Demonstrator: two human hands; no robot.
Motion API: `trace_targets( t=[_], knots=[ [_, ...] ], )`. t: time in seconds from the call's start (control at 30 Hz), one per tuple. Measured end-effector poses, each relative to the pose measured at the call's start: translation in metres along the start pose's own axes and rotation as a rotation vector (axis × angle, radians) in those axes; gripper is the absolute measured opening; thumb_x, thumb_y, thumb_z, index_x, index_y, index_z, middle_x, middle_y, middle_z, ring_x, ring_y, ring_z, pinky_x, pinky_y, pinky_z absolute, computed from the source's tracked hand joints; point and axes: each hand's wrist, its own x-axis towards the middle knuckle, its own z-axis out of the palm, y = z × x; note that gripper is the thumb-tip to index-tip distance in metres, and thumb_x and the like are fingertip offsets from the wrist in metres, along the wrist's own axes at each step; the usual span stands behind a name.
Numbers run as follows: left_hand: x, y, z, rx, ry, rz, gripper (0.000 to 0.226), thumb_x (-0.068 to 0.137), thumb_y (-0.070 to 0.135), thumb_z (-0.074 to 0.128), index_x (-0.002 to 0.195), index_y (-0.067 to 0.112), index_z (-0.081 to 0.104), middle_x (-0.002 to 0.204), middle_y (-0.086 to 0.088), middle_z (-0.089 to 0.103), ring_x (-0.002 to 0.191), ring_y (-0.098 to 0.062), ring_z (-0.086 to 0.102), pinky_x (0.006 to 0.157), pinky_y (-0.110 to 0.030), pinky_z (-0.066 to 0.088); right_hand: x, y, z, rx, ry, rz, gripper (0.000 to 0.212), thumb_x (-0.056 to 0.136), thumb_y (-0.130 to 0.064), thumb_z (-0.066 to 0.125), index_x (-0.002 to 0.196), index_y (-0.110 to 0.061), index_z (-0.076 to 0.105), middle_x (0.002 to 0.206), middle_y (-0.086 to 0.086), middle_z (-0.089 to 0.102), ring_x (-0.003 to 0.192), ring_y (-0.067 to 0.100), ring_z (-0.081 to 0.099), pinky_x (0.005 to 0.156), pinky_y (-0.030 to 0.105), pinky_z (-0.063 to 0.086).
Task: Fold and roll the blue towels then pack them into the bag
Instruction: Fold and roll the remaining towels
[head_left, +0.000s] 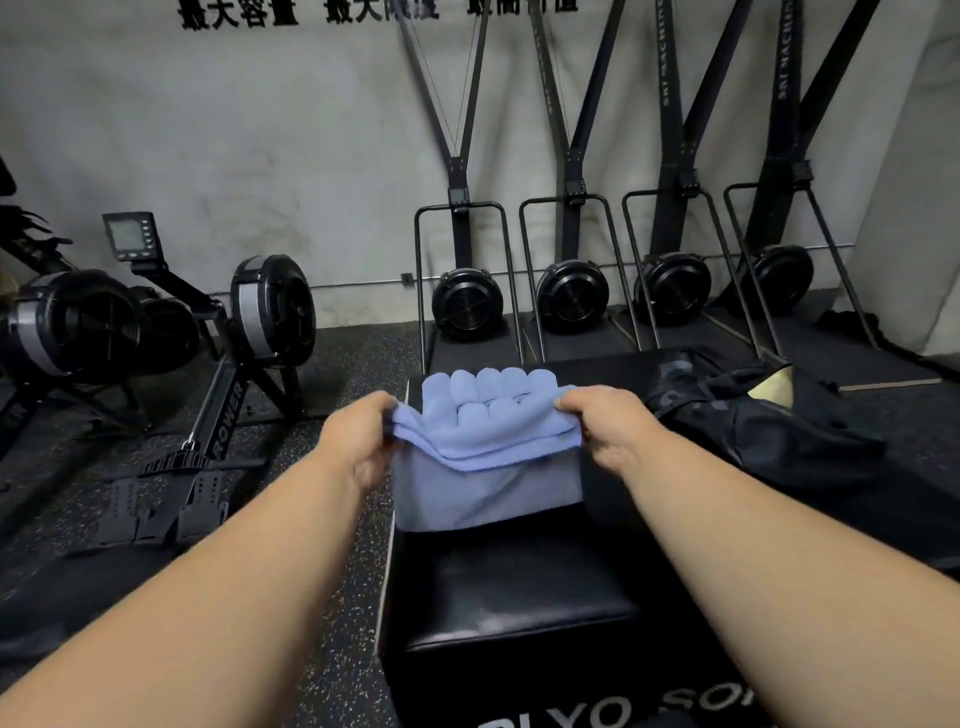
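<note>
I hold a folded blue towel (488, 467) above a black padded plyo box (509, 587). My left hand (363, 436) pinches its upper left corner and my right hand (608, 426) pinches its upper right corner; the lower part hangs down over the box top. Behind the held towel, several rolled blue towels (488, 387) stand in rows at the far end of the box. A black bag (769, 415) lies to the right on the box, its mouth open with a yellowish lining showing.
Rowing machines (156, 332) stand on the speckled rubber floor at the left. Several ski machines (571, 296) line the grey wall at the back. The box's left edge drops to the floor.
</note>
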Motion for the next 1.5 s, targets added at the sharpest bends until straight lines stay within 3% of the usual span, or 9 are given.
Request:
trace_targets(
  t=[0.1, 0.3, 0.47, 0.57, 0.67, 0.97, 1.1, 1.33, 1.5],
  knots=[
    [0.018, 0.053, 0.03, -0.187, -0.069, 0.062, 0.018, 0.096, 0.005, 0.053, 0.078, 0.01, 0.056, 0.072, -0.006, 0.055, 0.062, -0.015, 0.056, 0.053, -0.025, 0.052, 0.032, -0.063, 0.014, -0.048, 0.027, -0.157, 0.018, 0.086, 0.007, 0.058, 0.076, -0.006, 0.065, 0.073, 0.008, 0.064, 0.074, 0.022, 0.064, 0.066, 0.029, 0.052],
    [0.023, 0.086, 0.037, -0.503, -0.203, 0.169, 0.024, 0.093, 0.004, 0.04, 0.073, 0.01, 0.053, 0.071, -0.006, 0.055, 0.064, -0.018, 0.062, 0.067, -0.027, 0.057, 0.042, -0.106, 0.003, -0.141, 0.091, -0.396, 0.017, 0.074, -0.002, 0.061, 0.072, -0.017, 0.055, 0.065, -0.006, 0.052, 0.071, 0.017, 0.044, 0.061, 0.029, 0.033],
    [0.041, -0.045, -0.023, -0.113, -0.137, -0.048, 0.018, 0.083, 0.009, 0.051, 0.096, 0.007, 0.063, 0.093, -0.014, 0.066, 0.077, -0.019, 0.062, 0.067, -0.03, 0.053, 0.016, 0.024, -0.041, -0.22, 0.108, -0.213, 0.018, 0.076, -0.002, 0.065, 0.067, -0.017, 0.059, 0.061, -0.003, 0.054, 0.064, 0.014, 0.048, 0.059, 0.029, 0.035],
    [0.02, -0.135, -0.06, 0.221, -0.043, -0.181, 0.008, 0.075, 0.014, 0.063, 0.07, 0.013, 0.056, 0.06, -0.004, 0.055, 0.049, -0.016, 0.047, 0.054, -0.029, 0.038, -0.015, 0.121, -0.065, -0.364, 0.118, 0.024, 0.021, 0.072, -0.002, 0.067, 0.06, -0.017, 0.058, 0.058, 0.001, 0.051, 0.063, 0.018, 0.045, 0.063, 0.033, 0.033],
    [-0.001, -0.179, -0.085, 0.57, 0.025, -0.114, 0.022, 0.065, 0.026, 0.071, 0.057, 0.016, 0.054, 0.055, -0.002, 0.053, 0.056, -0.021, 0.044, 0.061, -0.038, 0.036, -0.04, 0.168, -0.072, -0.529, 0.065, 0.094, 0.023, 0.075, 0.002, 0.066, 0.062, -0.014, 0.058, 0.052, -0.002, 0.049, 0.054, 0.014, 0.043, 0.053, 0.028, 0.032],
    [-0.011, -0.156, -0.082, 0.723, 0.054, 0.013, 0.016, 0.077, 0.014, 0.068, 0.067, 0.003, 0.065, 0.057, -0.005, 0.068, 0.051, -0.018, 0.054, 0.056, -0.03, 0.041, -0.055, 0.15, -0.073, -0.554, 0.112, 0.024, 0.042, 0.076, -0.014, 0.069, 0.053, -0.019, 0.034, 0.063, -0.002, 0.037, 0.056, 0.013, 0.034, 0.056, 0.027, 0.029],
    [-0.008, -0.17, -0.091, 0.701, 0.012, -0.068, 0.013, 0.078, 0.009, 0.072, 0.067, 0.011, 0.065, 0.056, 0.0, 0.066, 0.052, -0.017, 0.052, 0.059, -0.03, 0.041, -0.066, 0.157, -0.078, -0.483, -0.003, 0.137, 0.031, 0.08, -0.013, 0.07, 0.067, -0.016, 0.042, 0.062, 0.0, 0.038, 0.056, 0.014, 0.034, 0.055, 0.028, 0.028],
    [-0.005, -0.189, -0.098, 0.754, 0.025, -0.09, 0.013, 0.08, 0.016, 0.08, 0.069, 0.011, 0.073, 0.064, -0.004, 0.074, 0.058, -0.021, 0.063, 0.063, -0.032, 0.05, -0.07, 0.173, -0.078, -0.671, 0.073, 0.061, 0.023, 0.082, -0.02, 0.076, 0.069, -0.013, 0.058, 0.058, -0.004, 0.061, 0.053, 0.009, 0.049, 0.057, 0.028, 0.043],
    [-0.01, -0.189, -0.093, 0.822, 0.072, -0.061, 0.006, 0.074, 0.016, 0.078, 0.074, 0.015, 0.072, 0.065, 0.003, 0.074, 0.067, -0.022, 0.069, 0.066, -0.032, 0.054, -0.065, 0.18, -0.079, -0.788, 0.076, 0.028, 0.033, 0.092, -0.034, 0.073, 0.076, -0.015, 0.051, 0.057, -0.008, 0.046, 0.056, 0.012, 0.042, 0.059, 0.032, 0.042]
  ],
)
